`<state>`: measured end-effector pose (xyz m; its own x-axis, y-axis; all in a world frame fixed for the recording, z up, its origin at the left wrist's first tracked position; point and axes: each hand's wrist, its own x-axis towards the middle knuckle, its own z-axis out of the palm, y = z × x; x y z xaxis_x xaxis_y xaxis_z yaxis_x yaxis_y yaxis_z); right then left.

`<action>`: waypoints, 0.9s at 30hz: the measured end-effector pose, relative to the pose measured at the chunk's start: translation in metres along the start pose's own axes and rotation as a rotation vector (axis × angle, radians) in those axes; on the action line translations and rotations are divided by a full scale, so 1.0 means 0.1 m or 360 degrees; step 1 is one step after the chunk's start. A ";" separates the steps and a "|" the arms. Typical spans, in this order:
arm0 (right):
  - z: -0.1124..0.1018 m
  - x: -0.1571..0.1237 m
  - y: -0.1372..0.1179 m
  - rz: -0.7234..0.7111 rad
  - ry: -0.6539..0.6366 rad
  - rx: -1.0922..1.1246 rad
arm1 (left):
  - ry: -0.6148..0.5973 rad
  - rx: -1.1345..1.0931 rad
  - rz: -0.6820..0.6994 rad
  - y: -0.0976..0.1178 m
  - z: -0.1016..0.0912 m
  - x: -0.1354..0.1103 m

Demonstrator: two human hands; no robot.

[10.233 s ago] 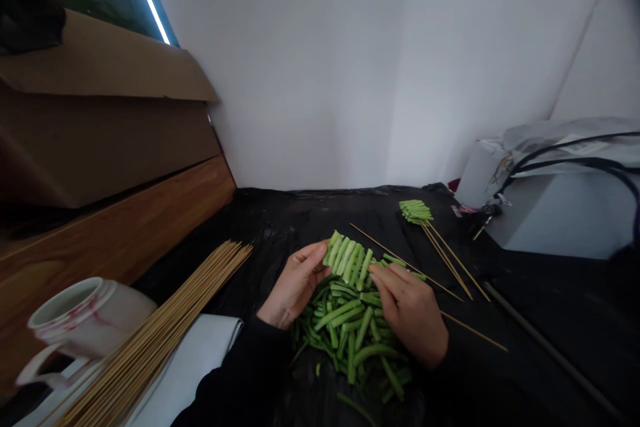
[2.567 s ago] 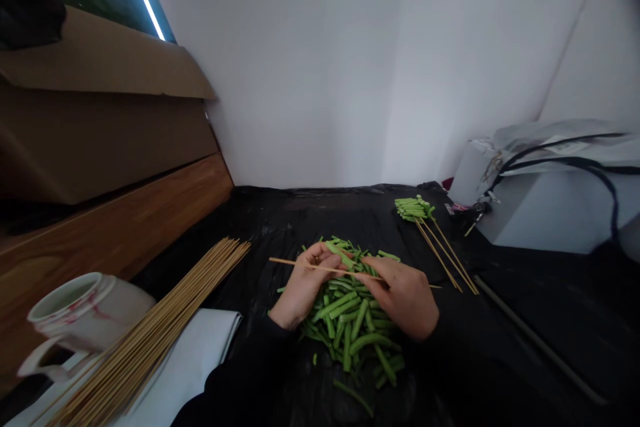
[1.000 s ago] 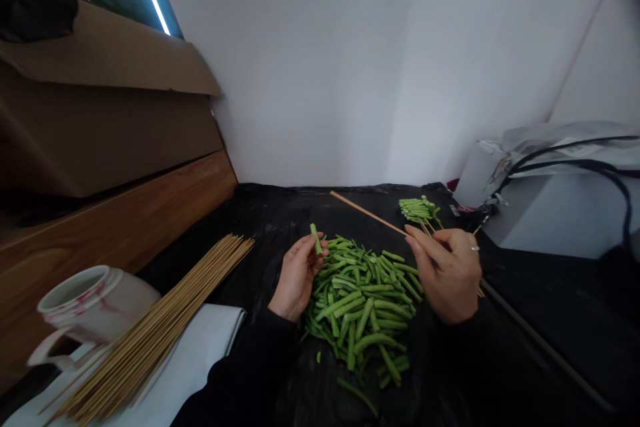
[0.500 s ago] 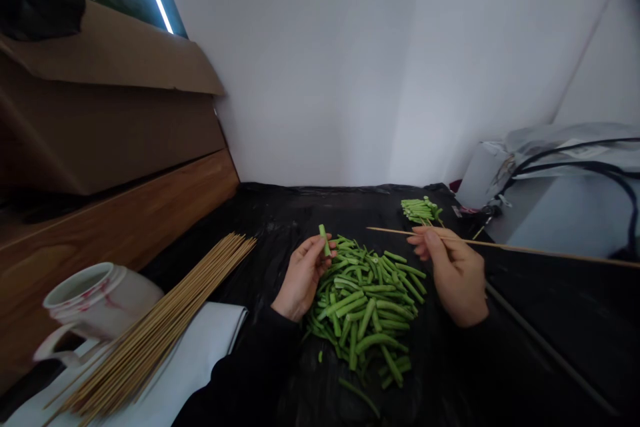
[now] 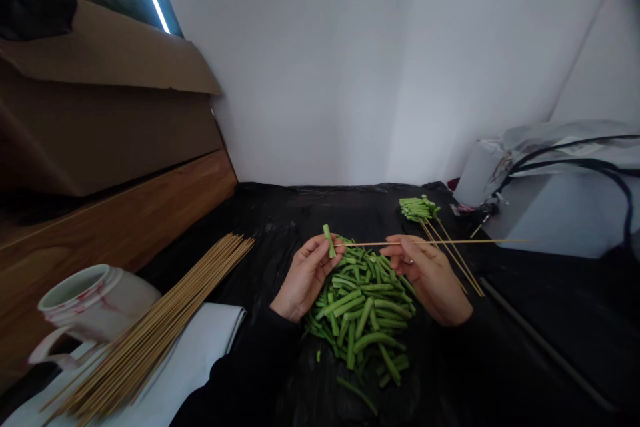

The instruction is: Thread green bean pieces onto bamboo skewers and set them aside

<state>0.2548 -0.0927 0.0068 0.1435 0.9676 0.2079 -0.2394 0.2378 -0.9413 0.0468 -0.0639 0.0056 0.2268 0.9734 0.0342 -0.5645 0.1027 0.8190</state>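
One black-covered tabletop (image 5: pixel 310 207) beneath a heap of cut green beans (image 5: pixel 367 310). Left of the heap, a stick bundle (image 5: pixel 165 327); beyond its far right side, skewered beans (image 5: pixel 415 208). At its left edge, left hand (image 5: pixel 303 273), with fingers pinched around a bean piece (image 5: pixel 327 235); at its right edge, right hand (image 5: pixel 434 280), with fingers closed on a single stick (image 5: pixel 367 243), nearly level: looks light and stiff, best gripped near the tip. Smallest, that piece, tilted: probably light, crisp, slightly slick, prone to splitting; best pinched by both flanks. Cannot tell whether pierced.
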 end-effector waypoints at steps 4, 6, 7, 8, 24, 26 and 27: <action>0.04 -0.05 0.05 0.0074 -0.0205 -0.0272 | -0.0004 0.0029 0.0027 -0.02 0.00 0.01; 0.08 -0.11 0.09 -0.0073 -0.0382 -0.0656 | 0.0012 0.0028 0.0021 -0.02 0.01 0.01; 0.10 -0.15 0.11 -0.0250 -0.0449 -0.0925 | 0.0031 0.0025 0.0019 -0.02 0.02 0.00; 0.11 -0.19 0.12 -0.0541 -0.0476 -0.1227 | 0.0053 0.0023 0.0020 -0.03 0.03 0.00; -0.01 -0.18 0.09 -0.1628 -0.0239 -0.2558 | -0.0098 0.0134 -0.0151 -0.06 0.10 -0.06; -0.02 -0.19 0.09 -0.1591 -0.0187 -0.2549 | -0.0079 0.0109 -0.0190 -0.06 0.08 -0.05; -0.01 -0.19 0.08 -0.1594 -0.0156 -0.2531 | -0.0064 0.0092 -0.0194 -0.05 0.06 -0.04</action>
<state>0.2514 -0.1094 -0.0055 -0.4142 0.5538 0.7223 0.8911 0.4086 0.1977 0.0538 -0.0700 0.0049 0.3235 0.9451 -0.0457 -0.4844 0.2069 0.8500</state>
